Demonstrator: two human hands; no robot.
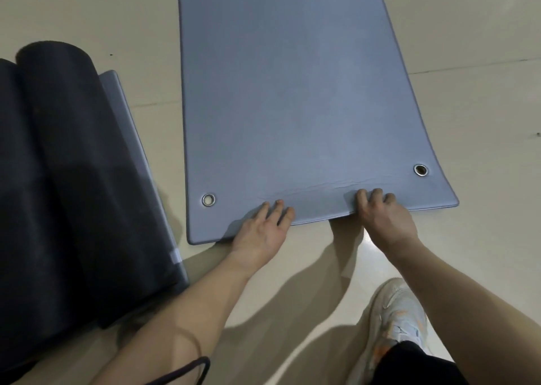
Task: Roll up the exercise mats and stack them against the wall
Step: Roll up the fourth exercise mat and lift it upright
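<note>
A blue-grey exercise mat [292, 92] lies flat on the pale floor, stretching away from me, with a metal eyelet near each near corner. My left hand [260, 229] grips the mat's near edge left of centre, fingers on top. My right hand [383, 215] grips the same edge right of centre, and the edge there is lifted slightly off the floor with creases in front of the fingers. At the left lie dark rolled mats [58, 179] side by side.
A grey flat mat edge [131, 138] shows beside the dark rolls. My foot in a light sneaker [395, 320] stands on the floor at the lower right. A thin dark cord [193, 370] hangs near my left forearm.
</note>
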